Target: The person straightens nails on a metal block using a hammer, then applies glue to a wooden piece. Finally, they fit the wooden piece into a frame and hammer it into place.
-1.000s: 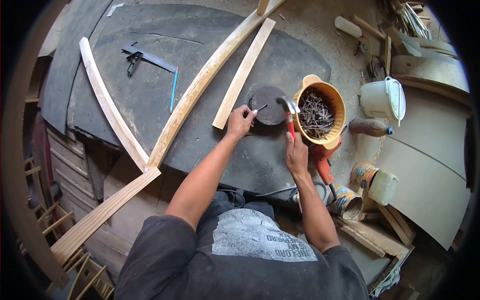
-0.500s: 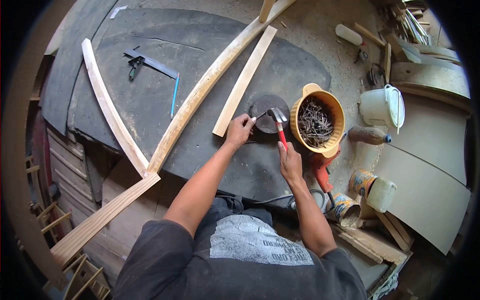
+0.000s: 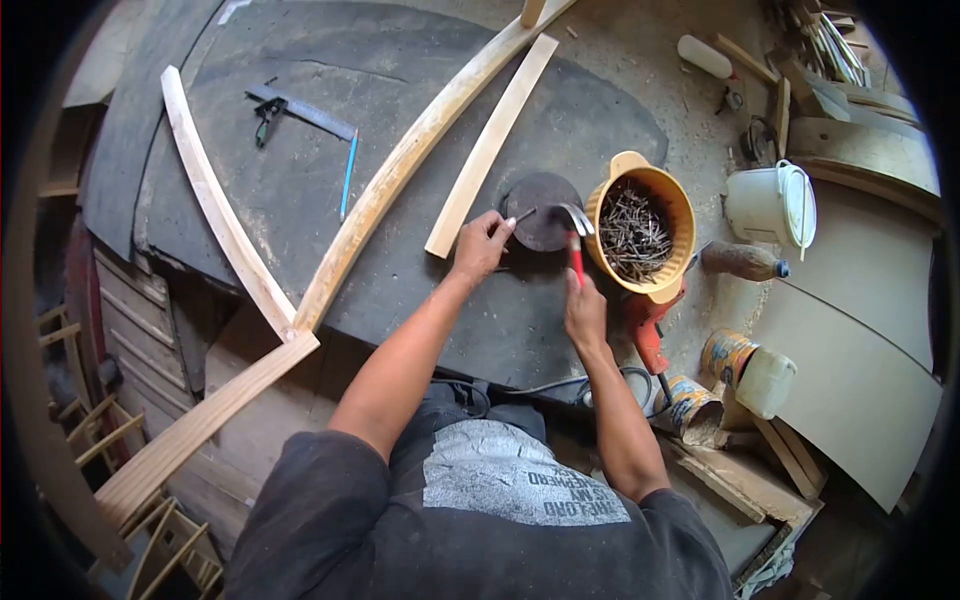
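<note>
My left hand point(image 3: 482, 245) pinches a nail point(image 3: 526, 214) between thumb and finger, over the left part of a round dark disc point(image 3: 545, 232) on the table. In my right hand point(image 3: 586, 308) is a claw hammer with a red handle point(image 3: 575, 264). Its metal head point(image 3: 577, 219) hangs over the disc's right side, apart from the nail and slightly blurred. A yellow bowl point(image 3: 685, 215) stands just right of the hammer, filled with many nails point(image 3: 634, 232). Left of the disc lies a straight wooden strip point(image 3: 492, 150), near my left fingers.
Curved wooden pieces point(image 3: 400, 160) point(image 3: 215, 205) cross the dark tabletop point(image 3: 300, 185). A combination square point(image 3: 300, 115) and a blue pencil point(image 3: 349, 177) lie between them. Right of the bowl are an orange power tool point(image 3: 648, 335), a bottle point(image 3: 740, 261) and a white bucket point(image 3: 765, 205).
The hammer head has shifted right, away from the nail, and its angle has turned. My left hand still pinches the nail, now lying more over the disc. The whole view has shifted slightly.
</note>
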Available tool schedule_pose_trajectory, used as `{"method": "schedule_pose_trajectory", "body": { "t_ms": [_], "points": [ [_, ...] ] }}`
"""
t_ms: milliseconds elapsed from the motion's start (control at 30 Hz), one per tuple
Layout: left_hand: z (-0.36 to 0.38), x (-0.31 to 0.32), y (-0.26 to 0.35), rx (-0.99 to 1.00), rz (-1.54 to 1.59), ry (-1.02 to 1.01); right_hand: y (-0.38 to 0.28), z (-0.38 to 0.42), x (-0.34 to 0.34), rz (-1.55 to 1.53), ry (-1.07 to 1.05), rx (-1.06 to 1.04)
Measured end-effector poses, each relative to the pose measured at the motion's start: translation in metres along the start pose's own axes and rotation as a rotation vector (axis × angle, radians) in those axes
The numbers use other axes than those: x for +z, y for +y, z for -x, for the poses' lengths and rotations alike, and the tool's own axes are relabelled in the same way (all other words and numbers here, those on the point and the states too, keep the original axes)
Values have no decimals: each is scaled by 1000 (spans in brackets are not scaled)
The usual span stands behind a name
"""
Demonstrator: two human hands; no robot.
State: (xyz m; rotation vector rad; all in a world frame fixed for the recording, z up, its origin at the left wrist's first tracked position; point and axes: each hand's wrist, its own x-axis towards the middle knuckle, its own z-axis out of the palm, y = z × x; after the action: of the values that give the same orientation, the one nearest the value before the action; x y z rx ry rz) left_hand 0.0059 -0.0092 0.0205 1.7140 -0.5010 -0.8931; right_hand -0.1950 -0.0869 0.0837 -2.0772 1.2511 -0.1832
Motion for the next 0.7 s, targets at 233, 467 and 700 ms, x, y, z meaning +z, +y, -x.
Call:
{"method": "schedule_pose_trajectory", "body": {
  "t_ms": [233,467,700],
  "points": [
    [20,-11,23,184,-220,12,28,34,-11,-60,161,-167],
    [40,-26,27,549,-733,-35,52,30,16,146,267,-135],
    [27,-5,78,550,-784,20,58,9,16,213,207,-198]
  ]
}}
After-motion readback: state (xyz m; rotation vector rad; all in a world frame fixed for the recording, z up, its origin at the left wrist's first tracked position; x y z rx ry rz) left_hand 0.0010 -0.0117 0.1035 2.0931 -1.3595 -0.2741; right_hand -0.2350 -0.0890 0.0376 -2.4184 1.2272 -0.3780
